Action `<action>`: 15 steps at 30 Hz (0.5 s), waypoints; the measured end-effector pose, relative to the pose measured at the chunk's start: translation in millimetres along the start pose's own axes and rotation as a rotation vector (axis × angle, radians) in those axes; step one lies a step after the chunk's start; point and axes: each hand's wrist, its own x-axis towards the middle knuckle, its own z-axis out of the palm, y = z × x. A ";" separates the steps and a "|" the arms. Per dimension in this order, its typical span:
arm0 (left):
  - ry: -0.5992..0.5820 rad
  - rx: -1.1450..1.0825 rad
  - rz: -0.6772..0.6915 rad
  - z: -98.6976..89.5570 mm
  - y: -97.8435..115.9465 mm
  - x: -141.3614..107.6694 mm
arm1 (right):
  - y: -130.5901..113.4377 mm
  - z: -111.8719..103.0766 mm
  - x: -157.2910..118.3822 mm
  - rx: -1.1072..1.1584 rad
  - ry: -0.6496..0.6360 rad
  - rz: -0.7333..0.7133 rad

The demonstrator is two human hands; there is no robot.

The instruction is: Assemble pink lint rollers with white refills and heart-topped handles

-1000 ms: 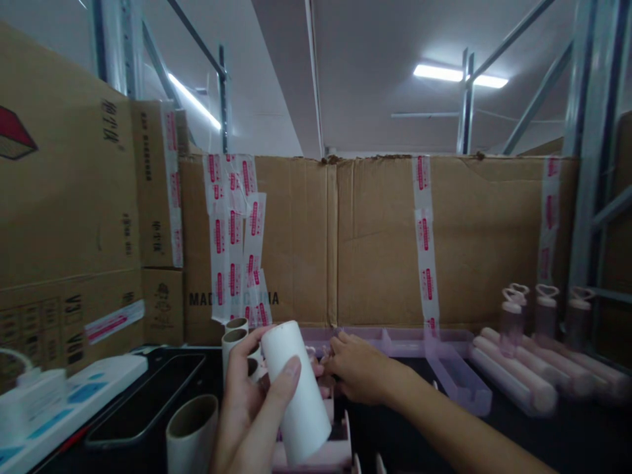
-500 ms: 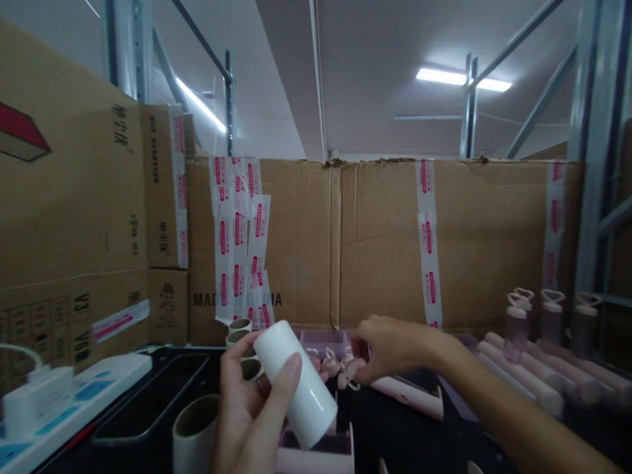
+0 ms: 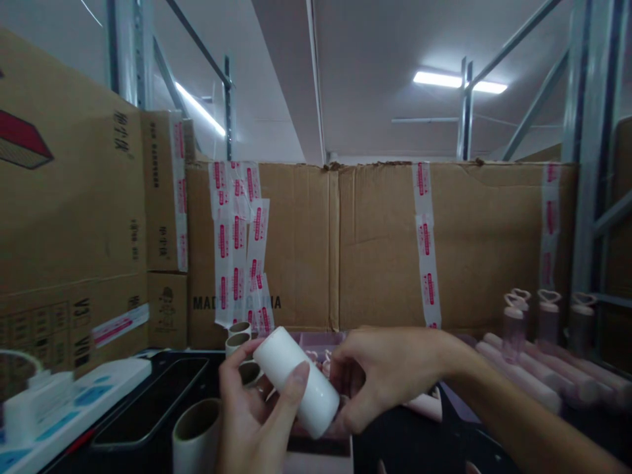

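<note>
Holding 1 white roll [image 3: 297, 380], left hand [image 3: 251, 415] wraps it; right hand [image 3: 388, 372] pinches its end beside 4 cardboard tubes [image 3: 195, 434].

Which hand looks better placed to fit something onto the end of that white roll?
Probably the right hand: its fingertips sit at the lower end of the white roll, while the left hand is wrapped around the roll, holding it tilted.

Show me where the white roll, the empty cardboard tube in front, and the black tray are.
white roll [image 3: 296, 382], head view, middle of its smooth side.
cardboard tube [image 3: 195, 438], head view, outer wall below the open rim.
black tray [image 3: 148, 411], head view, flat dark inside surface.
</note>
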 end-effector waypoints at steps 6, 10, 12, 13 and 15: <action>0.061 -0.060 -0.023 -1.7 -4.5 3.6 | 8.9 -0.1 1.9 0.253 0.024 -0.047; 0.103 -0.105 -0.079 -5.4 -7.8 7.2 | 10.7 18.2 2.8 0.532 0.165 -0.043; 0.102 -0.121 -0.094 -7.2 -8.5 7.4 | 9.6 34.4 3.8 0.666 0.307 -0.029; 0.101 -0.126 -0.097 -7.8 -8.4 6.9 | 9.1 43.8 4.9 0.724 0.392 -0.016; 0.098 -0.140 -0.088 -7.8 -7.2 4.3 | 9.0 64.0 8.3 0.849 0.556 0.007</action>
